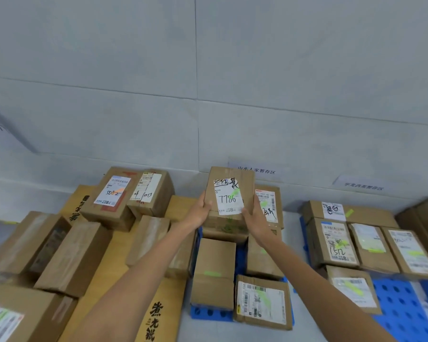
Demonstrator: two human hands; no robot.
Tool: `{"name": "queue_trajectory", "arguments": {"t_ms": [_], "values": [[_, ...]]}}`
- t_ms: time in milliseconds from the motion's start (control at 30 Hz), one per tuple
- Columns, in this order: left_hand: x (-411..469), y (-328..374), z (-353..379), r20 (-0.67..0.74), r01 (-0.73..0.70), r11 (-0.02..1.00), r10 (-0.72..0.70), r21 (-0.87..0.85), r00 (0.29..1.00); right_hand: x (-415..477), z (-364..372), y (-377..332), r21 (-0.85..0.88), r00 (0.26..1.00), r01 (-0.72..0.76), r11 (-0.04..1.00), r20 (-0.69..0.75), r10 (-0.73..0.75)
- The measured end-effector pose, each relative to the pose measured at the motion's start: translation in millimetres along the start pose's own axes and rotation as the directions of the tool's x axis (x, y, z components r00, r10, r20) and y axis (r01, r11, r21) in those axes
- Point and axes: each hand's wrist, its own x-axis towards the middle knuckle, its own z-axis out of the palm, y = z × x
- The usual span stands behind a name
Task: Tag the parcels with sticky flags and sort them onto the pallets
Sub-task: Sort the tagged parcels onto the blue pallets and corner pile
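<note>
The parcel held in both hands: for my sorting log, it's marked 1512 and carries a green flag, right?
Not quite: the head view shows the parcel, held by the left hand and right hand, marked 7786, not 1512. It does carry a green flag.

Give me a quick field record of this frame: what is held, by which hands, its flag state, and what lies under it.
held: parcel marked 7786
left hand: grips its left edge
right hand: grips its lower right edge
flag: green flag on its label
below: brown box on the middle blue pallet
contact with box: cannot tell
</note>
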Motion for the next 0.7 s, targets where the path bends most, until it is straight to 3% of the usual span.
{"name": "queue_trajectory", "arguments": {"t_ms": [133, 233, 300, 400, 533, 633, 700], "values": [[6.7, -8.6, -16.2, 0.045, -0.014, 0.994, 0.009, 0.105, 0.999, 10.1, -0.9, 6.9, -0.025, 0.999, 0.036, 0.999, -0.029, -0.037], [3.4, -19.6, -37.7, -0.09, 0.002, 0.99, 0.011, 0.14, 0.996, 6.9, 0.2, 3.5, -0.214, 0.968, 0.113, 0.97, -0.197, -0.156], [-5.6, -43.4, -57.2, -0.204, 0.0, 0.982, 0.04, 0.19, 0.978, -0.7, 5.9, -1.3, -0.377, 0.903, 0.218, 0.9, -0.272, -0.332], [-23.0, -97.0, -82.3, -0.334, 0.106, 0.922, 0.026, 0.372, 0.942, -13.0, 22.9, -8.7, -0.453, 0.843, 0.396, 0.799, -0.166, -0.512], [-46.9, -145.5, -81.7, -0.301, 0.359, 0.721, -0.214, 0.593, 0.929, -24.2, 48.2, -13.7, -0.444, 0.826, 0.469, 0.763, -0.085, -0.557], [-56.5, -157.4, -74.6, -0.29, 0.387, 0.643, -0.256, 0.661, 0.922, -26.2, 58.9, -7.5, -0.436, 0.808, 0.499, 0.749, -0.078, -0.584], [-59.4, -157.0, -76.3, -0.323, 0.398, 0.666, -0.241, 0.631, 0.915, -27.4, 58.3, -0.9, -0.444, 0.815, 0.495, 0.747, -0.059, -0.576]]}}
